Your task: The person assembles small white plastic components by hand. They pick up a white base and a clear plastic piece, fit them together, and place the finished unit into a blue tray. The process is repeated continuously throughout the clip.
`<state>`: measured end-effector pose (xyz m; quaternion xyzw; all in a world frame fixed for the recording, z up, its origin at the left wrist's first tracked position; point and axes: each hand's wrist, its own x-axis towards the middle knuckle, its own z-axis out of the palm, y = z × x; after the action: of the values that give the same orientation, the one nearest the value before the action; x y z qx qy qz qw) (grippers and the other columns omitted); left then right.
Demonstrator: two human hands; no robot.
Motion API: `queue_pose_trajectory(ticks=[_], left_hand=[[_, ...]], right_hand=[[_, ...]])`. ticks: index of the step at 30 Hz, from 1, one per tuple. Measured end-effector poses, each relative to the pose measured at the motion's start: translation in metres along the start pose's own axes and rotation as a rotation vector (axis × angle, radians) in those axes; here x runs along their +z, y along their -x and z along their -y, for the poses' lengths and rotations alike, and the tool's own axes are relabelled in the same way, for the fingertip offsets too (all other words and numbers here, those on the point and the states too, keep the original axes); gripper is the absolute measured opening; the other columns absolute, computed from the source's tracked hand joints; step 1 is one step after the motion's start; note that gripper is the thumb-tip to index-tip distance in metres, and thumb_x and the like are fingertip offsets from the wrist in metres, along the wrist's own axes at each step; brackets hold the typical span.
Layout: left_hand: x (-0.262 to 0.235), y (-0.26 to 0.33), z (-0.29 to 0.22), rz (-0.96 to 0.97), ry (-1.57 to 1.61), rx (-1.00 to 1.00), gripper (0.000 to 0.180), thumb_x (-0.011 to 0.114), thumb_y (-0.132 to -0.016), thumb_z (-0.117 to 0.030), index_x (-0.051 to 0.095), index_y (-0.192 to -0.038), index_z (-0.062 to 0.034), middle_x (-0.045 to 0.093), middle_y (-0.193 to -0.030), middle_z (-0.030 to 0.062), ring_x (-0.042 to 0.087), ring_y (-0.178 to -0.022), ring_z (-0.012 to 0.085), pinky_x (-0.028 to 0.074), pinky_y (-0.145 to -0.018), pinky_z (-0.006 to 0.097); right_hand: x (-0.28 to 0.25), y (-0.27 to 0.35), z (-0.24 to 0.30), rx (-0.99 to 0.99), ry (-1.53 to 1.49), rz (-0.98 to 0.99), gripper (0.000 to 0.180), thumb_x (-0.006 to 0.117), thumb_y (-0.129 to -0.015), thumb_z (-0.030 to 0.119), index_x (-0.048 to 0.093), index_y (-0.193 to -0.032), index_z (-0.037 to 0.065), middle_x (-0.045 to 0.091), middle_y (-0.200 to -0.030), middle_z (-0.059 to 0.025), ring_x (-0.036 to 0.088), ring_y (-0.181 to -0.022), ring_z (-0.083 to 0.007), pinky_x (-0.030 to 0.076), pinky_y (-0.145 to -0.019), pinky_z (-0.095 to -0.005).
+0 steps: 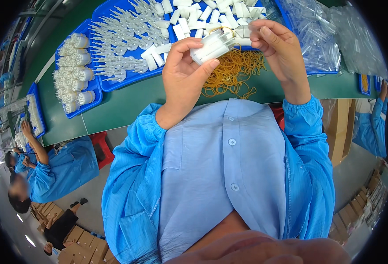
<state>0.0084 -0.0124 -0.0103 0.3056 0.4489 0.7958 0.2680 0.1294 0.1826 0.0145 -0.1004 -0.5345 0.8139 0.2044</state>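
My left hand (181,72) is closed around a bundle of white plastic blocks (211,49), held tilted above the table's near part. A thin yellow rubber band loops at the bundle's far right end. To the right, my right hand (282,48) pinches a small clear plastic piece (254,31) between thumb and fingertips, close to the bundle but apart from it. Below and between both hands lies a loose pile of yellow rubber bands (236,72) on the green table (128,99).
Beyond my hands, a blue tray (112,83) holds white spiky parts and white blocks. Banded white bundles (77,66) fill a tray at left. Clear plastic pieces (310,44) fill a tray at right, beside clear bags (356,39). Co-workers in blue sit on both sides.
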Motion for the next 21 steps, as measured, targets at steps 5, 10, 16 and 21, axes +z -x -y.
queue_pose_trajectory(ticks=[5,10,16,21], left_hand=[[0.003,0.0,-0.003,-0.023,0.025,-0.032,0.042,0.069,-0.078,0.011,0.049,-0.112,-0.0029,0.053,-0.119,0.0122,0.055,-0.109,0.0207,0.046,-0.095,0.033],[-0.001,-0.002,-0.001,0.038,-0.02,-0.039,0.041,0.064,-0.08,0.014,0.046,-0.113,-0.003,0.046,-0.121,0.0118,0.054,-0.115,0.0222,0.049,-0.098,0.032],[0.003,-0.004,-0.003,-0.03,0.004,-0.044,0.041,0.069,-0.079,0.009,0.049,-0.112,-0.0027,0.053,-0.118,0.013,0.056,-0.11,0.0217,0.046,-0.095,0.033],[0.004,-0.005,-0.001,-0.026,0.008,-0.038,0.041,0.069,-0.079,0.01,0.049,-0.112,-0.0025,0.053,-0.119,0.0129,0.056,-0.11,0.0218,0.046,-0.096,0.034]], right_hand=[[-0.005,0.0,-0.002,0.02,-0.113,-0.012,0.026,0.059,-0.094,0.012,0.062,-0.115,-0.002,0.066,-0.101,-0.0105,0.063,-0.086,-0.0122,0.054,-0.081,-0.0242],[-0.012,0.002,-0.004,0.02,-0.144,-0.012,0.029,0.061,-0.092,0.01,0.06,-0.119,-0.002,0.064,-0.107,-0.012,0.062,-0.086,-0.011,0.054,-0.081,-0.0231],[-0.013,0.002,-0.001,0.013,-0.114,-0.038,0.033,0.064,-0.089,0.007,0.059,-0.121,-0.002,0.063,-0.109,-0.013,0.062,-0.086,-0.0103,0.053,-0.083,-0.023],[-0.016,0.001,-0.001,-0.028,-0.06,-0.013,0.031,0.062,-0.09,0.006,0.06,-0.119,-0.002,0.064,-0.104,-0.0115,0.062,-0.085,-0.0111,0.052,-0.082,-0.0234]])
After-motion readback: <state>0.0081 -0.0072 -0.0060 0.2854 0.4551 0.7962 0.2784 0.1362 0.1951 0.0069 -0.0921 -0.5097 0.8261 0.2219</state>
